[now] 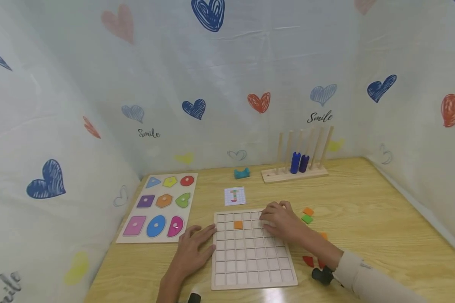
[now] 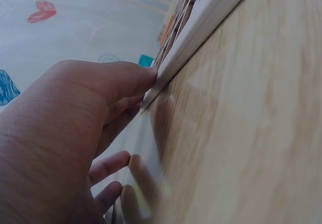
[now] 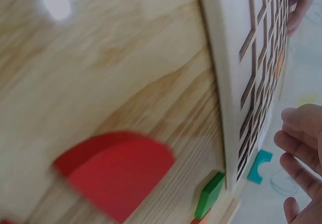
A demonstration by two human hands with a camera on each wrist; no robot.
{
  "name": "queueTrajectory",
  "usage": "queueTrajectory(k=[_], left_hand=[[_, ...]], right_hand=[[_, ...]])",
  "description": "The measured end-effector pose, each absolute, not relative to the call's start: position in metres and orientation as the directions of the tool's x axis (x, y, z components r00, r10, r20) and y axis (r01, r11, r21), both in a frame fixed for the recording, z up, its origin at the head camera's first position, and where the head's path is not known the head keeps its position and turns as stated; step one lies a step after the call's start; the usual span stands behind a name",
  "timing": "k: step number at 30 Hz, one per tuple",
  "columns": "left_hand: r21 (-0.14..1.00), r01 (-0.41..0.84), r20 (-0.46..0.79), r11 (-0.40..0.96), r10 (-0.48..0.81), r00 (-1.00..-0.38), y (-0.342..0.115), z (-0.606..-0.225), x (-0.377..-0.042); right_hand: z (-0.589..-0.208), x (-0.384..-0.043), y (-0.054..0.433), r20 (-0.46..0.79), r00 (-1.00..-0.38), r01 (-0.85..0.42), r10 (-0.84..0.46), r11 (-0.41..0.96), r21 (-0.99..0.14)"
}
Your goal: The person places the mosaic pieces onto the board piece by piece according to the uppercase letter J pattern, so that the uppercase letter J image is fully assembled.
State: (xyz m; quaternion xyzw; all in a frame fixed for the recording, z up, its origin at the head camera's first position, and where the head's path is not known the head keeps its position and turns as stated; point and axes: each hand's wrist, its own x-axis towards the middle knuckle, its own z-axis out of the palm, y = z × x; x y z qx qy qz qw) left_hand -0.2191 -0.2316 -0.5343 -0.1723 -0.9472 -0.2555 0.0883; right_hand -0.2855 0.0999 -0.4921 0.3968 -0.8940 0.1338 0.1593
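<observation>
A pale wooden grid board (image 1: 250,269) lies flat on the table in front of me. One orange tile (image 1: 238,225) sits in a cell near its top. My left hand (image 1: 195,246) lies flat on the table with straight fingers touching the board's left edge; in the left wrist view the thumb (image 2: 126,80) meets the board's rim (image 2: 201,27). My right hand (image 1: 278,219) hovers over the board's top right cells with fingers bent down. Its fingers (image 3: 302,138) show beside the board (image 3: 236,58), and nothing is visible between them.
Loose orange (image 1: 308,211) and green (image 1: 306,219) tiles and red pieces (image 1: 308,261) lie right of the board. A pattern card (image 1: 235,196), teal block (image 1: 242,173) and peg rack (image 1: 295,172) with blue rings stand behind. A shape puzzle (image 1: 157,208) lies at the left.
</observation>
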Motion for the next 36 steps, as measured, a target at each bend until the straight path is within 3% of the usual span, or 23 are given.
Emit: queueTrajectory(k=[16, 29, 36], left_hand=[[0.447, 0.355, 0.253, 0.821, 0.264, -0.931, -0.231, -0.535, -0.216], [0.463, 0.343, 0.239, 0.817, 0.258, -0.936, -0.230, -0.534, -0.218], [0.459, 0.346, 0.246, 0.819, 0.257, -0.935, -0.230, -0.535, -0.217]], right_hand=[[-0.502, -0.281, 0.147, 0.457, -0.652, -0.724, -0.605, 0.676, -0.138], [-0.499, -0.282, 0.170, 0.418, -0.678, -0.685, -0.605, 0.726, -0.058], [-0.501, -0.285, 0.180, 0.442, -0.646, -0.720, -0.622, 0.688, -0.085]])
